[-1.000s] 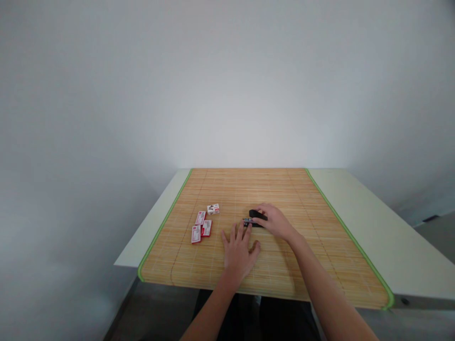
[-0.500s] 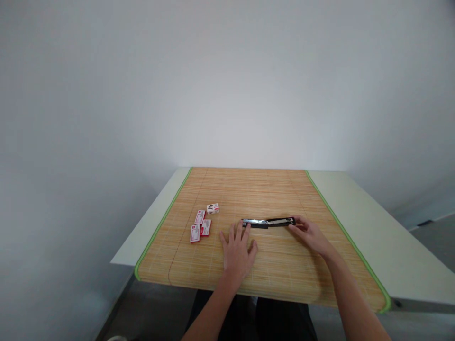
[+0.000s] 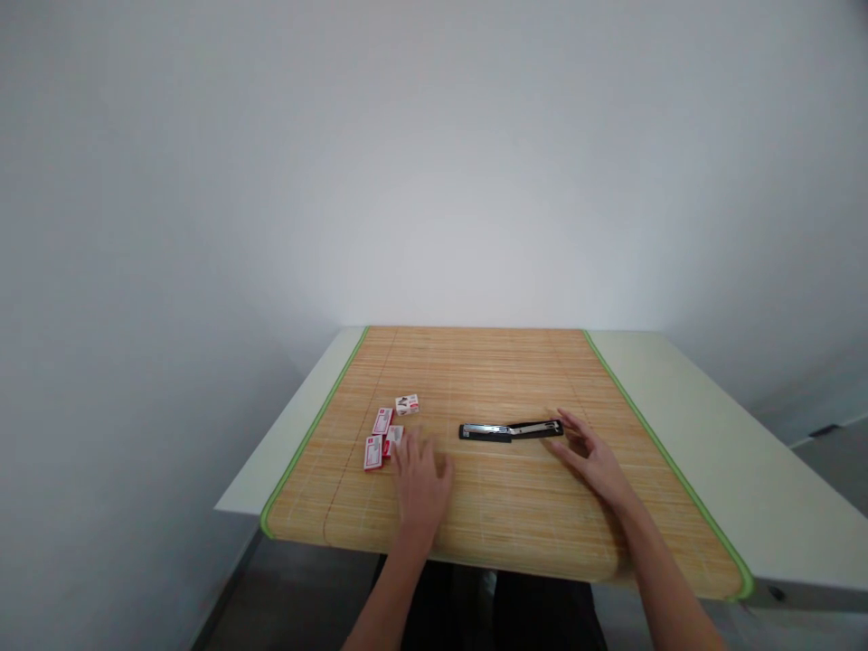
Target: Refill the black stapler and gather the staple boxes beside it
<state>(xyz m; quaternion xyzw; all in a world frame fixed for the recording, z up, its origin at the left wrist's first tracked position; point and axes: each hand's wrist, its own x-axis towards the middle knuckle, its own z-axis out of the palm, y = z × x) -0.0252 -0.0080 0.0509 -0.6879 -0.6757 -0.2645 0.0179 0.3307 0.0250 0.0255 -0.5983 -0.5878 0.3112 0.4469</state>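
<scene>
A black stapler [image 3: 511,431] lies fully unfolded on the bamboo mat, its metal staple channel facing up. My right hand [image 3: 594,459] is at its right end, thumb and fingers apart around the tip; whether they touch it I cannot tell. My left hand [image 3: 421,484], slightly blurred, holds nothing, with its fingers spread. Its fingertips overlap the edge of a small red-and-white box [image 3: 394,440]; contact is unclear. Beside that box lie two similar red-and-white boxes, a front one [image 3: 372,453] and a rear one [image 3: 383,420]. A white box with dark print [image 3: 408,404] sits behind them.
The bamboo mat [image 3: 475,362] with green edging covers the middle of a white table [image 3: 684,407]. A plain pale wall [image 3: 475,181] rises behind the table. My legs are under the front edge.
My left hand has left the stapler's left end and moved left to the small boxes. My right hand stays by the right end, its fingers now wider apart. The stapler still lies unfolded.
</scene>
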